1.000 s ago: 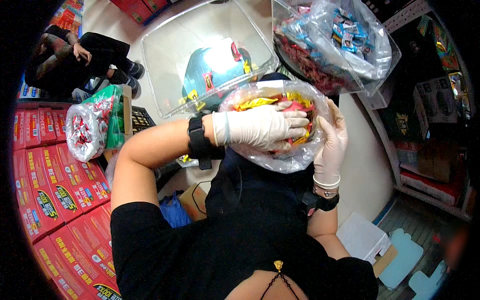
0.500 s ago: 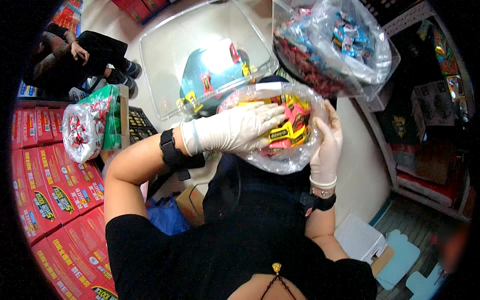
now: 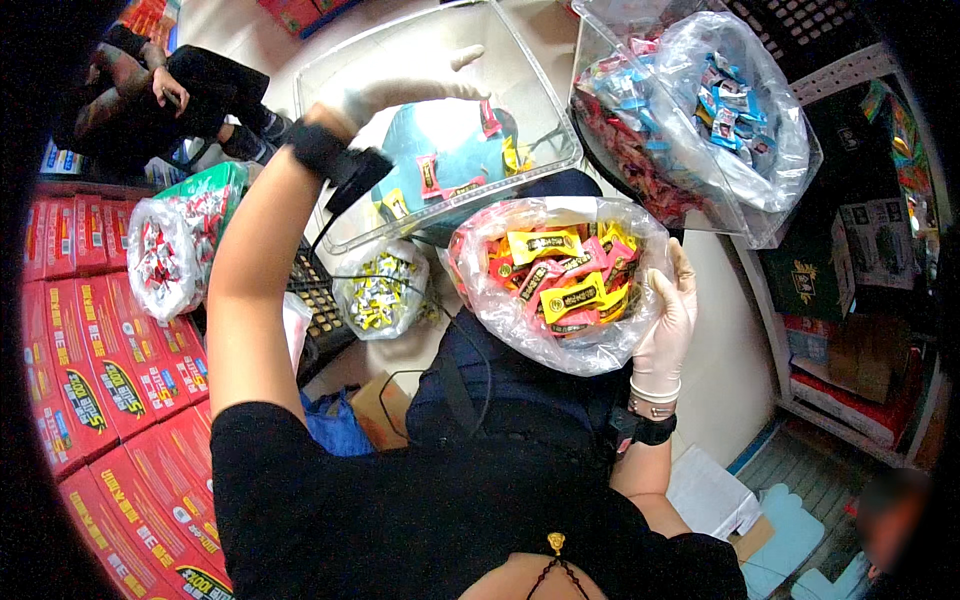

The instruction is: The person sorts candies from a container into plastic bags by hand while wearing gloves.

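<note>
A clear plastic bag (image 3: 480,300) full of candies (image 3: 560,258) in yellow and pink-red wrappers rests over my lap, its mouth wide open. My right hand (image 3: 664,320), in a pale glove, grips the bag's right rim, fingers outside and thumb toward the opening. My left hand (image 3: 405,92), also gloved, is stretched out over the clear plastic bin (image 3: 560,165) with its fingers extended and nothing seen in them. A few pink and yellow candies (image 3: 428,176) lie on the bin's floor.
At upper right stands a clear bin with a bag of blue-wrapped candies (image 3: 728,105). Bags of red-and-white candies (image 3: 165,255) and yellow-and-white ones (image 3: 375,295) stand at left. Red cartons (image 3: 120,360) are stacked nearby. A seated person (image 3: 190,90) is at upper left.
My left hand has left the bag's candies and moved up and left over the clear bin. The bag sits slightly lower in view, with my right hand still gripping its rim.
</note>
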`<action>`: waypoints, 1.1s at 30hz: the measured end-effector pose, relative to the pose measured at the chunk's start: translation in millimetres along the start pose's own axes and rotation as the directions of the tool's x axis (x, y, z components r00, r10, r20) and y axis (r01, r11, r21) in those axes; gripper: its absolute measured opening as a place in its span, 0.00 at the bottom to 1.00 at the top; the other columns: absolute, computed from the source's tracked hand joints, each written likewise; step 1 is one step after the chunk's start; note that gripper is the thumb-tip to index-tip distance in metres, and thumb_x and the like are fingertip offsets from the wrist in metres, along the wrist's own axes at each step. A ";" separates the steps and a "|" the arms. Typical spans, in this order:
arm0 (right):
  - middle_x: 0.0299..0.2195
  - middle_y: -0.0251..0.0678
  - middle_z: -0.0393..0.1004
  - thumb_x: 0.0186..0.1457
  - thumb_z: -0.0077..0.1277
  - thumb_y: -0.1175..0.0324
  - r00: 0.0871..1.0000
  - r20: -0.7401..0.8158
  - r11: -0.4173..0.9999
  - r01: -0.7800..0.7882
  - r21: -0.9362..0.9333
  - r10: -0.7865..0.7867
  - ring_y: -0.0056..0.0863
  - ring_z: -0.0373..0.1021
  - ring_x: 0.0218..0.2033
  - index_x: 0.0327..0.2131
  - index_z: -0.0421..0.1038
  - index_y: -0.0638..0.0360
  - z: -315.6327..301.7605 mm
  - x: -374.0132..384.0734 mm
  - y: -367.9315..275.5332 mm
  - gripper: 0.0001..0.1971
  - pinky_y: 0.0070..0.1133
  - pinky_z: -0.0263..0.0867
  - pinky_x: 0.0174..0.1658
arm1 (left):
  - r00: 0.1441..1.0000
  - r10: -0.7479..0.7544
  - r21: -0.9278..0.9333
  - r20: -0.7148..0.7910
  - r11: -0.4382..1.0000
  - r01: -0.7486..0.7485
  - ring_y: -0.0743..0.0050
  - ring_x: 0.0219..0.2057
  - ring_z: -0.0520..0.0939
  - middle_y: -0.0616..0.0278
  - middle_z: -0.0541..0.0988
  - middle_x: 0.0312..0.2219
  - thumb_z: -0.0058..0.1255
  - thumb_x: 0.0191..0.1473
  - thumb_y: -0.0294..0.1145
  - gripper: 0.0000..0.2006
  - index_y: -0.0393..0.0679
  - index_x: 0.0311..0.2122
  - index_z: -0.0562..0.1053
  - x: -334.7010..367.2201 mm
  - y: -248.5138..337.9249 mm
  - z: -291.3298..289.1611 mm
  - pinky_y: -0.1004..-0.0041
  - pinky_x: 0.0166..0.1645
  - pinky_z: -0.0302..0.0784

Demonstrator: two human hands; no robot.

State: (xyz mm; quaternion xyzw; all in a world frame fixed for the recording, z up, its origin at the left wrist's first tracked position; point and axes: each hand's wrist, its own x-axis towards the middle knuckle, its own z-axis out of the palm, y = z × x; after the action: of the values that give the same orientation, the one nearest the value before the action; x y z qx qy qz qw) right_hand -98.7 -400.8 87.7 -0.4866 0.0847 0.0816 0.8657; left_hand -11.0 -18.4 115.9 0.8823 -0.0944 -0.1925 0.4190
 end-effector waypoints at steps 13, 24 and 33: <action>0.52 0.40 0.63 0.52 0.43 0.82 0.998 -0.060 0.995 -0.042 -0.090 0.037 0.30 0.61 0.53 0.52 0.59 0.64 -2.9 6.6 4.1 0.22 0.26 0.56 0.59 | 0.980 -0.127 -0.017 -0.155 0.992 0.126 0.58 0.45 0.72 0.43 0.70 0.43 0.70 0.25 0.46 0.47 0.29 0.49 0.61 82.0 -87.1 118.8 0.69 0.49 0.69; 0.52 0.40 0.63 0.53 0.42 0.80 0.998 -0.031 0.997 -0.054 -0.052 0.053 0.30 0.62 0.53 0.53 0.58 0.64 4.9 6.6 4.8 0.22 0.26 0.56 0.58 | 0.861 -0.300 -0.380 0.412 0.802 0.461 0.74 0.41 0.69 0.63 0.69 0.41 0.56 0.47 0.52 0.33 0.42 0.54 0.63 62.5 -52.9 109.2 0.73 0.43 0.68; 0.52 0.40 0.62 0.53 0.43 0.78 0.998 -0.032 0.995 -0.047 -0.085 0.045 0.29 0.60 0.54 0.52 0.59 0.63 4.7 7.6 7.3 0.21 0.26 0.55 0.59 | 0.806 -0.298 -0.353 0.511 0.783 0.513 0.76 0.39 0.69 0.70 0.70 0.38 0.49 0.52 0.56 0.26 0.50 0.49 0.67 63.6 -41.0 110.2 0.64 0.41 0.70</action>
State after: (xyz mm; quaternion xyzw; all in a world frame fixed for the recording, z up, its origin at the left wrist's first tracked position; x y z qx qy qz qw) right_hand -92.7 -392.5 82.3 -0.5224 0.1055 0.0977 0.8405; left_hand 0.9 -90.9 4.2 0.6862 0.0632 -0.4860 0.5375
